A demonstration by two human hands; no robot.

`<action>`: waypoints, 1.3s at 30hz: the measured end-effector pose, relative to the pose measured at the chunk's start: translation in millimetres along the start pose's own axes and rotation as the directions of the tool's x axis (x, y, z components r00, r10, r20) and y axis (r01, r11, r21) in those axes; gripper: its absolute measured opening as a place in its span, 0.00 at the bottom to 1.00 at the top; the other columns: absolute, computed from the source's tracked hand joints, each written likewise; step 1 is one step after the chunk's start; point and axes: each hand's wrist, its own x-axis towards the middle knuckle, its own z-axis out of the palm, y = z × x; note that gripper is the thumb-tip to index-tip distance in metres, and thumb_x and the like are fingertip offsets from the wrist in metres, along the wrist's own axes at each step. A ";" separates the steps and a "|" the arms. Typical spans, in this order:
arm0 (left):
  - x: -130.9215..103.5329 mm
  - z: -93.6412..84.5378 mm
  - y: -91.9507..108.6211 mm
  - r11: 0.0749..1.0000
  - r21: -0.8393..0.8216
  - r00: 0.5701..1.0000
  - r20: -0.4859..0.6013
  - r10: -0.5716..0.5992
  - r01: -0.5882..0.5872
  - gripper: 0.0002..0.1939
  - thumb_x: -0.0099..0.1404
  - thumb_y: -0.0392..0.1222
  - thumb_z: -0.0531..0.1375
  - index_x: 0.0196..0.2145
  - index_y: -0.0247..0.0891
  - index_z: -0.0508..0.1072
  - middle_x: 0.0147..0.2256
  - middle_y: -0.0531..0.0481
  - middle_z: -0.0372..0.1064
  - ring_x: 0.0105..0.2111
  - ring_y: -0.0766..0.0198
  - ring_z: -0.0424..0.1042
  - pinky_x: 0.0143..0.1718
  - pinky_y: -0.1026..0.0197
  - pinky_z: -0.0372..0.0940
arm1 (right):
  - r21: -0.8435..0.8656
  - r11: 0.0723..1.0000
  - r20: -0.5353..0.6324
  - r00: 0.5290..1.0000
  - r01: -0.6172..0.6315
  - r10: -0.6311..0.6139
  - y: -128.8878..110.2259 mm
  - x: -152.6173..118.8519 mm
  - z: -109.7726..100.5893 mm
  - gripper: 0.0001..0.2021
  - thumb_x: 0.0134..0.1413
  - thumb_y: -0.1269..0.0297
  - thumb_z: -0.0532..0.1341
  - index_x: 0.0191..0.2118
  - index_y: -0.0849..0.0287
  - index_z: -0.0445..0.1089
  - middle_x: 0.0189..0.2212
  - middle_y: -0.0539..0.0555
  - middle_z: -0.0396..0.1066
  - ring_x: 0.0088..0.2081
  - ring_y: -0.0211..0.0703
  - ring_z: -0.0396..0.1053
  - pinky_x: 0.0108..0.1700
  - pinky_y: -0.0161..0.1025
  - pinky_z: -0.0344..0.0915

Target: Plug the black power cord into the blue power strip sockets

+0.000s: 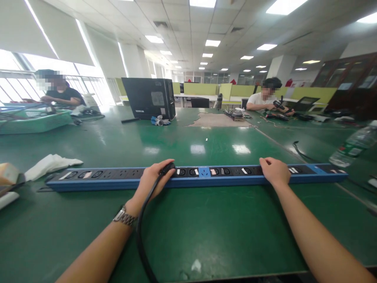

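A long blue power strip (173, 182) with black sockets lies across the green table in front of me. My left hand (153, 177) is closed around a black power plug (168, 169) over the sockets left of the middle. From that plug a thick black cable (140, 232) runs down past my wrist to the lower edge of the view. Whether the plug sits in a socket is hidden. My right hand (275, 171) rests on the right part of the strip, its fingers curled over it. White labels mark several sockets.
A black computer case (149, 98) stands at the back, with blue-grey gloves (160, 120) before it. White tissue (51, 165) and a green basket (38, 121) lie left. A plastic bottle (353, 145) stands right. Two people sit at the far side, left and right.
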 end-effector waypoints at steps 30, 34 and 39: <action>16.3 63.0 101.2 0.961 0.224 0.986 0.085 0.145 -0.161 0.16 0.63 0.50 0.58 0.46 0.46 0.77 0.35 0.45 0.77 0.39 0.51 0.75 0.42 0.53 0.67 | 0.016 0.999 -0.023 0.999 0.027 -0.027 0.3 1.4 -0.1 0.23 0.54 0.47 0.51 0.40 0.53 0.79 0.36 0.59 0.76 0.34 0.50 0.69 0.30 0.39 0.54; 12.1 66.5 98.8 0.974 0.190 0.992 0.057 0.114 -0.123 0.17 0.62 0.51 0.60 0.46 0.46 0.77 0.36 0.44 0.77 0.38 0.52 0.75 0.41 0.54 0.68 | 0.013 1.000 -0.013 1.000 0.028 -0.027 -1.2 0.5 -1.2 0.23 0.55 0.47 0.51 0.40 0.53 0.79 0.36 0.59 0.77 0.36 0.51 0.70 0.31 0.40 0.55; 17.3 70.0 114.9 0.989 -0.102 0.992 -0.083 0.099 -0.107 0.20 0.62 0.54 0.60 0.47 0.43 0.77 0.38 0.46 0.78 0.38 0.56 0.75 0.42 0.58 0.68 | 0.023 0.999 -0.028 0.999 0.037 -0.037 -3.7 -1.1 -2.6 0.23 0.55 0.48 0.52 0.39 0.55 0.79 0.36 0.60 0.77 0.36 0.51 0.71 0.32 0.40 0.57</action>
